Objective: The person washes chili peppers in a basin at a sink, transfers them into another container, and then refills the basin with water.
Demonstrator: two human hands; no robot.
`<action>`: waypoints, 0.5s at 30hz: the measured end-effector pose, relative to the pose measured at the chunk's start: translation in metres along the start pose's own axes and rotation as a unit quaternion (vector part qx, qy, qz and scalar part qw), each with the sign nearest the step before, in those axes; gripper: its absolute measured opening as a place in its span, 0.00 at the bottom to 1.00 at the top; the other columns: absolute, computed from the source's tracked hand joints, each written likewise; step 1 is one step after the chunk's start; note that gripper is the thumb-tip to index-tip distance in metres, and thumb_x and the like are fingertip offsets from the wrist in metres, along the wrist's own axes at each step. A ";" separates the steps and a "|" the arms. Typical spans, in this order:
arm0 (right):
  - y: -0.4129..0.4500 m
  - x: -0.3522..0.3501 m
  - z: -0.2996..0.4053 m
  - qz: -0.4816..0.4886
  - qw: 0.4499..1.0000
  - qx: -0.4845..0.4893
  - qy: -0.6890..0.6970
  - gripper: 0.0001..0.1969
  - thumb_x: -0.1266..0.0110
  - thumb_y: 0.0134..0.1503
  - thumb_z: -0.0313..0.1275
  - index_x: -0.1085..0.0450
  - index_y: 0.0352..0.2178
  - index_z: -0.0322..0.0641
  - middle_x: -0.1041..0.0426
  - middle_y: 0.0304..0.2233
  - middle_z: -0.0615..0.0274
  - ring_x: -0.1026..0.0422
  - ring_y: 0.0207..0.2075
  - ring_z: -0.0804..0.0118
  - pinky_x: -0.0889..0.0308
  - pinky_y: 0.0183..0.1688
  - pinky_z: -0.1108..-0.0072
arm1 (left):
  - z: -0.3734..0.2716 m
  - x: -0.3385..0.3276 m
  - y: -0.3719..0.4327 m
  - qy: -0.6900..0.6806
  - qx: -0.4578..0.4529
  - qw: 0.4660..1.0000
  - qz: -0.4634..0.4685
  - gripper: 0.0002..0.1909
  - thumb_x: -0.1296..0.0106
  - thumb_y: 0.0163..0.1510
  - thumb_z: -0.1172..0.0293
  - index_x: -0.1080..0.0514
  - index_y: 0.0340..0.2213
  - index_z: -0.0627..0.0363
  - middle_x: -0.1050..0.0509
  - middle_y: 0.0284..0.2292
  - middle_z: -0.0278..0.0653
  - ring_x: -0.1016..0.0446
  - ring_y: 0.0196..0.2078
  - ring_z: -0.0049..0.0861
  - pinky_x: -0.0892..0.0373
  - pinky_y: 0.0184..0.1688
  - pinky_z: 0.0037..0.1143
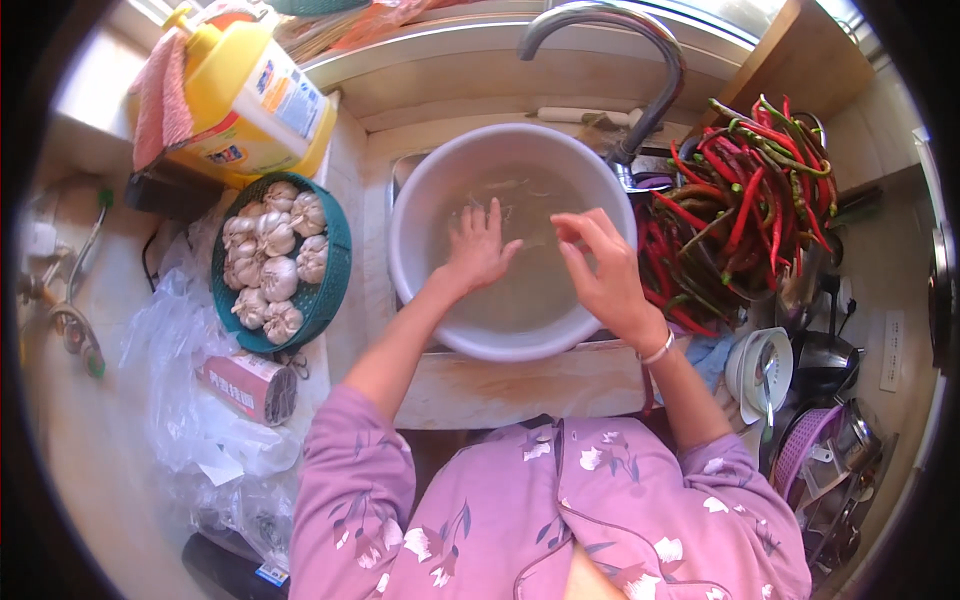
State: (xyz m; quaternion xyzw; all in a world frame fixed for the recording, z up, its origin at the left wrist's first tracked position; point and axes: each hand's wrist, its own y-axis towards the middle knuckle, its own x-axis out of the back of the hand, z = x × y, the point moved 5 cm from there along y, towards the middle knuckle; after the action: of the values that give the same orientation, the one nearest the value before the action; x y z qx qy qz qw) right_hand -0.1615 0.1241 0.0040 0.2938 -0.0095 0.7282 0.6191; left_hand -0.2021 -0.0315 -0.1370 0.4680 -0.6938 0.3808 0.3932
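A round pale plastic basin (420, 300) of cloudy water sits in the sink beneath a curved metal faucet (660, 60). My left hand (482, 247) is over the basin's left half with its fingers spread and nothing held; its fingertips look to be at or in the water. Above the basin's right side, my right hand (604, 266) has bent fingers, thumb near the index finger; whether something small is between them cannot be told. Small pale bits show in the water near my left fingertips. Red and green chili peppers (742, 202) are heaped right of the basin.
A green basket (341, 262) of garlic bulbs (279, 279) stands at left, near a yellow pump jug (255, 112) with a pink cloth. Plastic bags (180, 360) and a wrapped package (244, 386) lie below. Bowls (776, 367) and a purple colander (802, 450) are at right.
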 end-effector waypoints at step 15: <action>-0.092 0.057 -0.040 -0.071 0.988 -0.122 -0.054 0.11 0.55 0.48 0.15 0.35 0.36 0.31 0.36 0.30 0.55 0.33 0.30 0.62 0.36 0.29 0.79 | 0.016 -0.083 0.028 0.346 -0.119 0.890 0.271 0.36 0.62 0.52 0.51 0.57 0.57 0.56 0.50 0.56 0.48 0.58 0.60 0.46 0.61 0.56 0.51</action>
State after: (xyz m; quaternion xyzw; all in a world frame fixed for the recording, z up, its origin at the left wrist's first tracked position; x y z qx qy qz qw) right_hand -0.0977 0.2117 -0.0360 0.2546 -0.1109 0.6586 0.6994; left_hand -0.2107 -0.0089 -0.2224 0.0498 -0.6538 0.5252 0.5424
